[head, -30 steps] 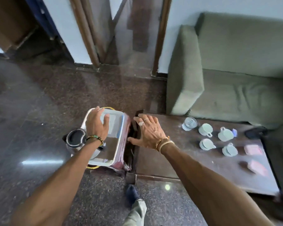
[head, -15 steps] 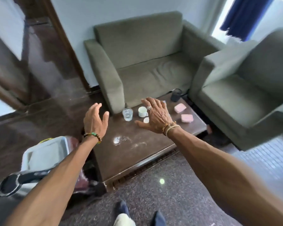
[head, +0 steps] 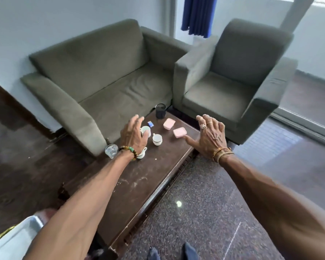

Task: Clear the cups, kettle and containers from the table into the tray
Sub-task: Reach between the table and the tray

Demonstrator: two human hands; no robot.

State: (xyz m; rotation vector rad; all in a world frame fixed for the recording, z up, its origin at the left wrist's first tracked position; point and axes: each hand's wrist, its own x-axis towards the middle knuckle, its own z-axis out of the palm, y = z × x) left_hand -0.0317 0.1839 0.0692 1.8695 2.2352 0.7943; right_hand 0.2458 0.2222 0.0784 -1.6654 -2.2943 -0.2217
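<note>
Reaches over scuffed dark-wood table (head: 139, 188) with left hand (head: 133, 136) and right hand (head: 212, 139), both splayed, holding nothing. Finds round white cups (head: 157, 139), ribbed glass (head: 111, 150), square pink containers (head: 169, 124) and black kettle (head: 160, 112) bunched at far end. Stands before bare near tabletop, pale tray (head: 13, 241) off its left corner.

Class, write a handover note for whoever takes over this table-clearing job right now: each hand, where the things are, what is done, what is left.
Left hand: open, holding nothing, above the white cups.
Right hand: open, holding nothing, beside the nearer pink container.
On the table: at least three white cups, a glass, a second pink container and, at the far end, a small black pot.
Tray: only a corner shows, lower left, off the table.
Done: cannot tell, since the tray's contents are out of view.
Left: everything listed goes into the tray.
</note>
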